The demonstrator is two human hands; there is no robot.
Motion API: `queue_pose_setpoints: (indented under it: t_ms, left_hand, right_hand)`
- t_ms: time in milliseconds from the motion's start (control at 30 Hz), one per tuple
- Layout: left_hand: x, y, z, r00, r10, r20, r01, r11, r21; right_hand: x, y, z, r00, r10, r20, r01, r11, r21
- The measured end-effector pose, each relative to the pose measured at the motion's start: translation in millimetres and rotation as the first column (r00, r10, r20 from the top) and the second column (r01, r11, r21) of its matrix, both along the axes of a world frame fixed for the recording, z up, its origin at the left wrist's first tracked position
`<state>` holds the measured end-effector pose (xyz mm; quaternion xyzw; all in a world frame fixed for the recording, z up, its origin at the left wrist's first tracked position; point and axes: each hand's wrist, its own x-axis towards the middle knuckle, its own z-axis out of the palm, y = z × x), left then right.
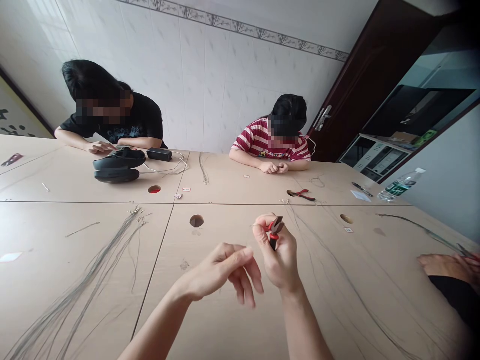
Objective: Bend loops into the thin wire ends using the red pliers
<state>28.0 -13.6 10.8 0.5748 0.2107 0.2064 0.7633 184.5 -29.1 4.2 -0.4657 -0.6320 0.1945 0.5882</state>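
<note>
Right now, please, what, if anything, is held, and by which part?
Right hand: red-and-black metal pliers, by the handles; something thin at its fingertips. Left hand: cannot tell.

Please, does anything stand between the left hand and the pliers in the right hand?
Yes: seen from the head camera, the right thumb lies between the left hand and the pliers. No other obstacle is visible between them.

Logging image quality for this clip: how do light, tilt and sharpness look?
Head view: bright glare washes the tiled wall at upper left; head view: the right-hand corners fall into darkness; head view: the scene looks tilted, the border strip sloping down rightward; head view: strands in the left wire bundle run together, while the pliers in the right hand read clearly.
</note>
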Motion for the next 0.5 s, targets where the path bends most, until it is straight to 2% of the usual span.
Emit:
queue_pose_setpoints:
  t_ms: [100, 167, 200, 267, 300, 367, 433, 500]
  left_hand:
    - [2.0, -2.4, -1.7, 0.958, -0.266, 0.112, 0.28, 0.95, -0.14]
    - [4.5, -6.2, -3.7, 0.922, -0.308, 0.236, 0.355, 0.914, -0.197]
    - [5.6, -9.0, -3.9, 0.915, -0.265, 0.305, 0.337, 0.916, -0.216]
    - [6.7, -15.6, -1.4, 0.885, -0.1, 0.454, 0.233, 0.94, -0.248]
    - [6.3, -18.9, 1.6, 0.842, -0.015, 0.539, 0.183, 0.948, -0.26]
    - [3.5, -24.4, 10.9, 0.711, 0.104, 0.695, 0.131, 0.952, -0.276]
    - [-1.7, -26.7, 21.9, 0.606, 0.197, 0.771, 0.066, 0.953, -0.296]
    - [-7.6, -25.3, 31.2, 0.566, 0.326, 0.757, -0.079, 0.936, -0.344]
  right_hand:
    - [-3.1, -0.7, -0.5, 1.0, 0.006, 0.002, -0.006, 1.0, -0.011]
    - [-5.3, -1.0, -0.6, 1.0, 0.007, 0.002, -0.007, 1.0, -0.024]
    - [-6.2, -1.1, -0.5, 1.0, 0.006, 0.0, -0.006, 1.0, -0.028]
    - [-7.7, -1.3, -0.4, 1.0, 0.006, -0.009, -0.006, 0.999, -0.038]
    - [-8.1, -1.4, -0.3, 1.0, 0.008, -0.015, -0.009, 0.999, -0.04]
    - [-8.6, -1.5, -0.2, 1.0, 0.015, -0.023, -0.016, 0.999, -0.042]
    - [-8.7, -1.6, -0.3, 1.0, 0.017, -0.025, -0.018, 0.999, -0.036]
    - [-8.8, -1.8, -0.5, 1.0, 0.011, -0.026, -0.012, 0.999, -0.03]
